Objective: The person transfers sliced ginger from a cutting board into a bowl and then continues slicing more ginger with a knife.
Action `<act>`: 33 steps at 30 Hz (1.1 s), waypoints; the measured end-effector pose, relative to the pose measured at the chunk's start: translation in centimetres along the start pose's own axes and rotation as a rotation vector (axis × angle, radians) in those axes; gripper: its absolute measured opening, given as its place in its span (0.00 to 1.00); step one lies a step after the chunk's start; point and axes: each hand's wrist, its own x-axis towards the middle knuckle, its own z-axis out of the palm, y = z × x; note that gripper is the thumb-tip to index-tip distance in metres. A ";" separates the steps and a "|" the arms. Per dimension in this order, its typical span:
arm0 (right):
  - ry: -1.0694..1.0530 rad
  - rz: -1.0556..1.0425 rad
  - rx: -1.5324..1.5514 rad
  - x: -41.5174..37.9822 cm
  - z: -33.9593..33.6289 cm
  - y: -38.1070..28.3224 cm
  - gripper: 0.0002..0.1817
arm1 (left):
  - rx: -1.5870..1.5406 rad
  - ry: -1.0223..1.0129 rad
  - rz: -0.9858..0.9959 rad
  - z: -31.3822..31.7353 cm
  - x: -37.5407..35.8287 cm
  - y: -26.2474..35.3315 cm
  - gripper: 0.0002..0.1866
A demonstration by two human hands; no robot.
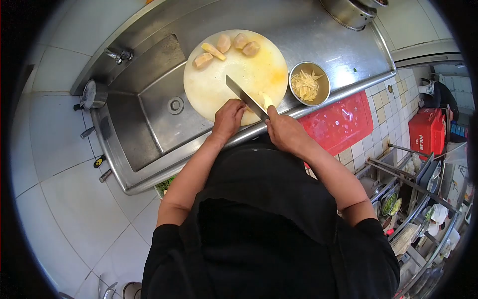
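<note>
My right hand (288,131) grips the handle of a wide-bladed kitchen knife (245,96), whose blade slants up and left over the round white cutting board (204,89). Beside the blade, my left hand (229,117) is closed with curled fingertips at the board's near edge; what they press on is mostly hidden. A small pale yellow slice (267,100) shows on the right side of the blade, close to my right hand. Along the board's far side lie several peeled, pale root pieces (223,43). Right of the board, a steel bowl (326,88) holds thin pale yellow strips (305,85).
The board partly overlaps a steel sink basin (149,107) with a tap (118,55) behind it. A steel pot (349,14) stands at the back right. A red mat or lid (343,122) lies below the counter edge; a crowded rack (413,199) stands at right.
</note>
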 end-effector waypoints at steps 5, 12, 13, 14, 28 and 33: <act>0.020 0.021 0.006 -0.2 -0.4 -0.2 0.11 | 0.024 0.017 0.011 0.0 -0.2 -0.5 0.07; 0.031 0.014 0.014 -0.4 -0.2 0.2 0.11 | -0.021 0.071 0.020 0.2 -0.7 -0.5 0.05; 0.031 0.014 0.013 -0.5 -0.3 0.1 0.11 | -0.021 0.072 0.020 0.3 -0.7 -0.5 0.05; 0.017 0.030 0.019 -0.5 -0.5 -0.2 0.11 | -0.011 0.081 0.027 0.3 -0.8 -0.4 0.05; 0.017 0.029 0.046 -0.1 0.2 0.2 0.11 | 0.137 0.198 0.259 1.2 -1.0 -1.0 0.05; 0.033 0.042 0.046 -0.3 0.2 0.0 0.11 | 0.137 0.226 0.250 1.4 -1.1 -1.3 0.05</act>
